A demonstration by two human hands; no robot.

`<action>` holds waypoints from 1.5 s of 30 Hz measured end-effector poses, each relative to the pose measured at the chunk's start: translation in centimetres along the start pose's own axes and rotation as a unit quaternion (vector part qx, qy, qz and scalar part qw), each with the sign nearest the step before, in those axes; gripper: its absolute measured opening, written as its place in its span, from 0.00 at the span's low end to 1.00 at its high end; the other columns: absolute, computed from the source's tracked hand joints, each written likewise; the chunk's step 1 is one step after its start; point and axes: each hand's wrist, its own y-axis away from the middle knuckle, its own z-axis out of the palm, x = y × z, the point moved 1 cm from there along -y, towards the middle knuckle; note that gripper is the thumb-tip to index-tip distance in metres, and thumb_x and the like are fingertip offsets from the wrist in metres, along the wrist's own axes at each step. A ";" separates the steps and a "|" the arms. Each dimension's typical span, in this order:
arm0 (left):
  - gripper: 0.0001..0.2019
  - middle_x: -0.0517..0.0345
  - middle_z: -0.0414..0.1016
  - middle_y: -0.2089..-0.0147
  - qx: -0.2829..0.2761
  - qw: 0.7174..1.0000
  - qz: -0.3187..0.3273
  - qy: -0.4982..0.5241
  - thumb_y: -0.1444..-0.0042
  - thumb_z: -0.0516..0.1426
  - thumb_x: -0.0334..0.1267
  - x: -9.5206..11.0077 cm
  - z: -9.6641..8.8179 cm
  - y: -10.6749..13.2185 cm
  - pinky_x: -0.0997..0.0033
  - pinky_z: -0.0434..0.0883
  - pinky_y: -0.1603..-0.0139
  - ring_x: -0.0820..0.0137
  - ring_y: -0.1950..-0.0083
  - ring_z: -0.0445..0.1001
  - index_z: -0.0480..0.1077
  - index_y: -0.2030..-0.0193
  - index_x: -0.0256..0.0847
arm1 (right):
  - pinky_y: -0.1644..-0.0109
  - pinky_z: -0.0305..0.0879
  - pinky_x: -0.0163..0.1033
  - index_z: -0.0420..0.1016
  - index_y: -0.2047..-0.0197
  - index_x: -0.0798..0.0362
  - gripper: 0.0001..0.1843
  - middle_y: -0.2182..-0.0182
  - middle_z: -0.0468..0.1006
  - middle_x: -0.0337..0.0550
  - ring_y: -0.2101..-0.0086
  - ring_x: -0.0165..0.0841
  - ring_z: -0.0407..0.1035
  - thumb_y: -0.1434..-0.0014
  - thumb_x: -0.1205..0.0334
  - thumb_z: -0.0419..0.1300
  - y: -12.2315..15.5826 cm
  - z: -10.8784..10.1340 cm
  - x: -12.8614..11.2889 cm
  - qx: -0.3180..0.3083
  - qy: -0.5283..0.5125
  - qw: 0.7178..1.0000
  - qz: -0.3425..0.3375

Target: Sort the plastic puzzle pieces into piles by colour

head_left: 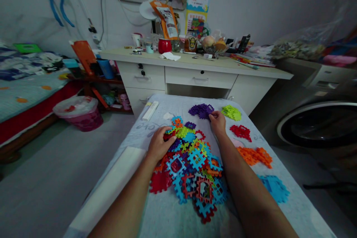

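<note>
A heap of mixed interlocking plastic building tiles [197,159] with notched edges lies in the middle of the cloth-covered table. My left hand [161,143] rests on the heap's left side, thumb and fingers apart, touching tiles there. Farther back, my right hand [218,122] pinches a purple tile [209,108] at the right end of the purple pile [198,111]. Its fingertips are partly hidden. Sorted by colour along the right are a lime green pile [231,112], a red pile [241,132], an orange pile [255,157] and a blue pile [275,188].
A white strip-shaped object [151,111] lies at the table's back left, and a long white board [111,187] runs along its left edge. Behind stands a cluttered desk [195,63]. A washing machine [315,93] is at right, a pink bin [80,113] at left.
</note>
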 end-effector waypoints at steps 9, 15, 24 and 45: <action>0.17 0.54 0.74 0.47 0.005 1.000 -0.003 0.000 0.46 0.60 0.44 0.1 0.0 0.1 0.56 0.67 0.41 0.60 0.43 0.71 0.71 0.50 0.45 | 0.57 0.63 0.41 0.75 0.64 0.54 0.11 0.66 0.78 0.48 0.65 0.38 0.69 0.48 0.58 0.57 -0.5 0.9 2.1 0.034 0.120 0.992 0.002; 0.17 0.54 0.74 0.47 0.003 1.000 -0.001 0.007 0.46 0.60 0.44 0.3 -0.1 0.1 0.56 0.66 0.40 0.61 0.43 0.71 0.72 0.50 0.45 | 0.48 0.62 0.44 0.78 0.59 0.55 0.14 0.60 0.78 0.52 0.57 0.41 0.69 0.46 0.64 0.55 -0.1 1.1 2.2 -0.021 0.182 0.982 -0.040; 0.18 0.53 0.73 0.46 0.002 1.000 -0.002 0.005 0.46 0.60 0.45 0.0 0.1 0.1 0.56 0.65 0.39 0.61 0.43 0.70 0.71 0.50 0.44 | 0.44 0.61 0.47 0.78 0.55 0.56 0.16 0.56 0.76 0.52 0.53 0.41 0.68 0.45 0.64 0.57 1.5 0.3 -1.0 -0.096 0.111 0.977 -0.155; 0.18 0.53 0.73 0.46 0.000 1.000 -0.001 0.003 0.46 0.60 0.45 -0.1 0.1 0.0 0.57 0.66 0.40 0.61 0.43 0.71 0.71 0.49 0.44 | 0.62 0.63 0.36 0.77 0.61 0.55 0.16 0.68 0.79 0.42 0.67 0.34 0.71 0.37 0.56 0.51 3.8 1.0 -3.6 -0.286 0.059 0.945 -0.148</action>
